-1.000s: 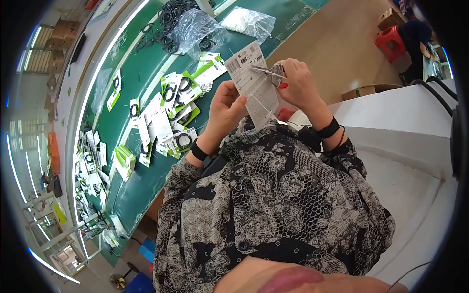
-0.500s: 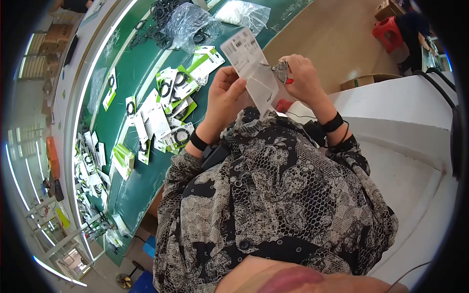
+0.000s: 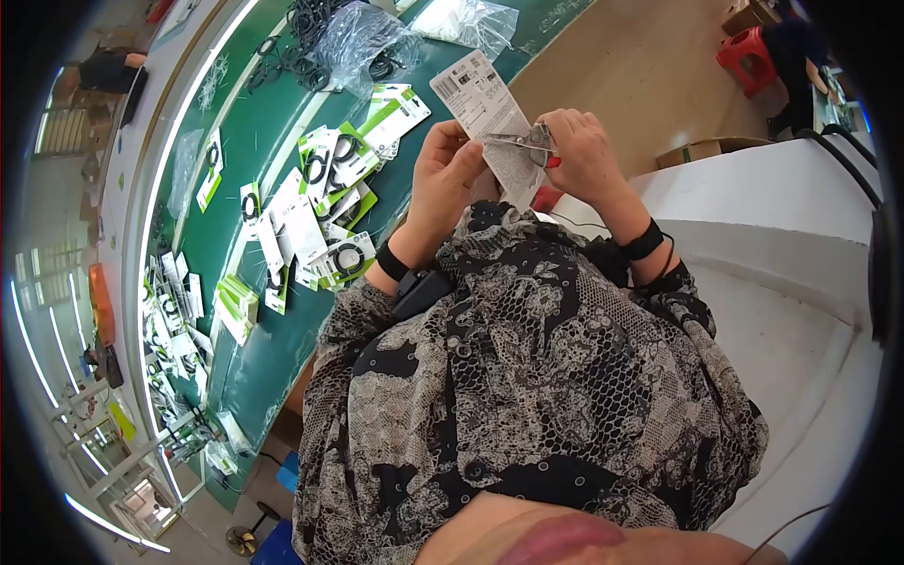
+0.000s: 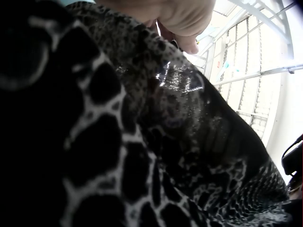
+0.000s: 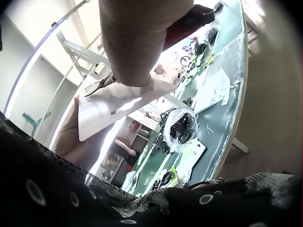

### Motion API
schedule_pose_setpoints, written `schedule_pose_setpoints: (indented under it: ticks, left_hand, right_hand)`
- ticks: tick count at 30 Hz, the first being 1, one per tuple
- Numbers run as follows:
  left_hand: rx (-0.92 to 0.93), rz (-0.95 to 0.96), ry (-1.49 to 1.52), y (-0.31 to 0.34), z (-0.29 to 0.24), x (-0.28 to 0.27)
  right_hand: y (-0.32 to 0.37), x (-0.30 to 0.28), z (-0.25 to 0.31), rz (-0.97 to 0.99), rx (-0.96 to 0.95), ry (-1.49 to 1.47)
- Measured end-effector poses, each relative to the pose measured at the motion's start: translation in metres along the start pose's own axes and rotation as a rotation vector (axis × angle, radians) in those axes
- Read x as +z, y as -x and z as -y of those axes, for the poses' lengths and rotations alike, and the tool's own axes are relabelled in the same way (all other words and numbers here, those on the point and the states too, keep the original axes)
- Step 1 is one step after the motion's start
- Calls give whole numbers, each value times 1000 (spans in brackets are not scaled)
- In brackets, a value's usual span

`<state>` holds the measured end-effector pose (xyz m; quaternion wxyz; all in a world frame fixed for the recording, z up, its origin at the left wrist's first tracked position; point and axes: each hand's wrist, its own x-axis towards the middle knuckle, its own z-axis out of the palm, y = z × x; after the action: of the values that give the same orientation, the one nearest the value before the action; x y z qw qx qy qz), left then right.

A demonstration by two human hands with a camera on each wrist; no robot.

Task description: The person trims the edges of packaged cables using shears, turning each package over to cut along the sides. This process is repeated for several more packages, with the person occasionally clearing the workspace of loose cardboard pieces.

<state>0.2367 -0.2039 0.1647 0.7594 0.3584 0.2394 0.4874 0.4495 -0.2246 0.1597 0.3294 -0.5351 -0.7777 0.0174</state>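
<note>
In the head view my left hand pinches the left edge of a white printed packaging card, with its text and barcode side showing. My right hand grips metal snips with a red handle. Their slim blades reach left across the middle of the card, pointing toward the left thumb. From the right wrist the card appears tilted, with the blades over its near face. Patterned cloth fills most of the left wrist view, leaving only part of the left hand.
On the green table lies a heap of packaged cards with black cables. Black cable coils and clear plastic bags sit at the far end. A white ledge stands at the right.
The blades drew back to the right off the card, then returned over it. The thin white strip seen on the card earlier no longer shows. The card's lower end has shifted slightly right.
</note>
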Motion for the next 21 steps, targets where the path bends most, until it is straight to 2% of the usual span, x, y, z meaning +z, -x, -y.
schedule_pose_setpoints:
  ticks: [4,7,9,12,13,15,16,17,19,20,21]
  left_hand:
    - [-48,-96,143,4,10,-9]
    - [-90,-111,172,8,10,-21]
    - [-102,-139,192,14,13,-31]
    - [-109,18,129,20,17,-49]
    - [-87,-10,138,26,15,-51]
    - [-180,-82,238,39,8,-50]
    - [-228,-115,292,46,7,-51]
    - [-213,-138,306,53,9,-59]
    - [-69,-215,208,63,20,-87]
    - [-5,-254,156,69,24,-93]
    - [-1,-275,168,75,29,-97]
  right_hand:
    - [1,6,4,42,9,24]
    - [1,12,9,102,67,-56]
    - [-1,16,16,136,25,-143]
    - [-8,31,32,221,-71,-331]
    - [-8,41,37,295,-15,-481]
    - [1,62,45,453,122,-769]
    - [7,74,46,483,111,-776]
    - [12,88,44,530,191,-887]
    - [22,111,37,621,370,-1094]
    - [27,119,34,647,371,-1094]
    - [33,127,30,778,469,-1115]
